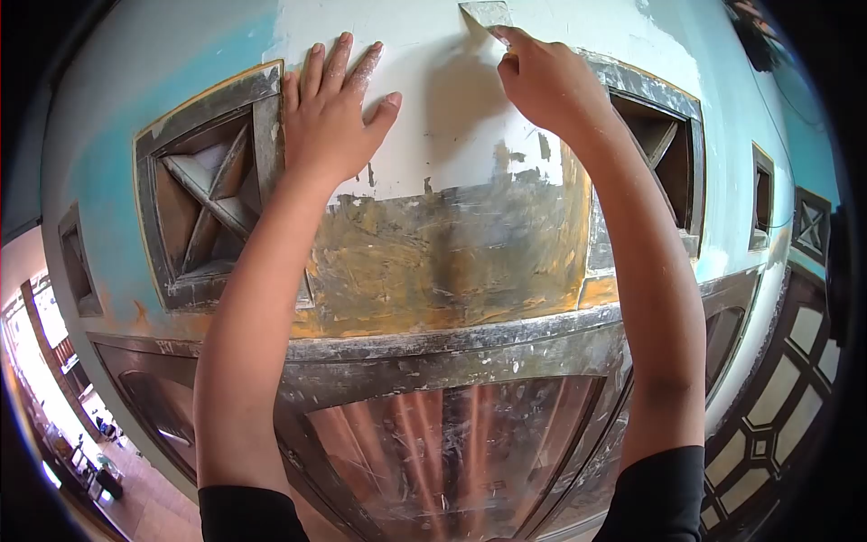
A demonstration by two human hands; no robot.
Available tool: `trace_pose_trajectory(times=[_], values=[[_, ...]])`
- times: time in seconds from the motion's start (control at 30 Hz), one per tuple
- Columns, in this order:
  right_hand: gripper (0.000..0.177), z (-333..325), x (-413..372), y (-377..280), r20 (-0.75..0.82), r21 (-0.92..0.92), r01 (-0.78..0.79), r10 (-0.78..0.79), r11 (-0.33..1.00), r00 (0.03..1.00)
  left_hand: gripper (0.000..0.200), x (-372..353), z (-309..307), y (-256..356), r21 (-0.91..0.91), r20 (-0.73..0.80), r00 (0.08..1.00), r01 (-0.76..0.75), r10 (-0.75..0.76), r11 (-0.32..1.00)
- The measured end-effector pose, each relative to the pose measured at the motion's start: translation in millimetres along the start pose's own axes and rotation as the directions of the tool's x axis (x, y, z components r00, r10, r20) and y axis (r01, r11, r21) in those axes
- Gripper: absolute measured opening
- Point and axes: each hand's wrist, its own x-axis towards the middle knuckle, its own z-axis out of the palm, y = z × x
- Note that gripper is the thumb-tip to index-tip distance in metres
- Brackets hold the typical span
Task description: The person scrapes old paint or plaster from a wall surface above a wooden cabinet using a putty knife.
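Observation:
My left hand [334, 113] lies flat on the wall with its fingers spread, beside the left vent frame; white powder marks its fingertips. Higher up, my right hand [551, 81] grips a putty knife [488, 16], whose flat blade meets the white part of the wall [406, 108]. The handle is mostly hidden in my fingers. Below both hands the white coat ends in a ragged edge over a bare, brown and grey patch [433, 253].
Wooden vents with crossed slats stand at left [212, 190] and right [664, 149]. A paint-spattered wooden beam [452, 343] runs beneath, above a glass pane [452, 452] with pinkish curtains. A panelled door [768, 425] is at far right; a bright opening [45, 361] is at far left.

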Motion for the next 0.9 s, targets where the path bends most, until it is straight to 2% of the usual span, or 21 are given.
trace_pose_trajectory(times=[0.23,0.33,0.43,0.57,0.7,0.8,0.83,0.9], values=[[0.042,7.3,7.1,4.2,0.003,0.000,0.004,-0.004,1.000,1.000,0.062,0.3,3.3,-0.4,-0.003,-0.003,1.000,0.005,-0.005,1.000],[0.043,7.1,1.6,3.5,-0.011,-0.007,0.000,0.000,1.000,1.000,0.063,-2.3,4.0,-0.7,-0.060,-0.053,0.998,-0.017,0.014,0.998],[0.045,5.2,3.5,2.7,-0.017,0.013,0.004,-0.004,1.000,1.000,0.062,-1.2,3.6,-2.5,-0.001,-0.020,1.000,0.006,-0.006,1.000],[0.048,1.7,-1.8,-1.3,-0.020,0.047,-0.028,0.029,0.999,0.999,0.062,-2.5,5.9,-2.3,-0.065,-0.057,0.998,-0.014,0.010,0.998],[0.046,-1.3,-20.5,33.4,0.017,0.109,0.006,-0.008,0.994,1.000,0.061,-4.9,1.6,-2.3,-0.028,-0.015,1.000,-0.007,0.007,1.000],[0.036,-3.9,-36.8,61.9,-0.184,0.237,-0.006,0.051,0.971,0.982,0.061,-4.0,-0.8,-0.6,-0.008,0.002,1.000,0.000,0.000,1.000],[0.036,-5.2,-38.1,69.9,-0.183,0.232,-0.007,0.051,0.973,0.982,0.061,-4.4,-0.4,-0.8,0.008,0.014,1.000,0.006,-0.006,1.000],[0.035,-8.1,-41.6,86.5,-0.167,0.265,-0.138,0.187,0.954,0.968,0.060,-4.6,1.1,-0.9,-0.002,0.006,1.000,0.003,-0.003,1.000]])
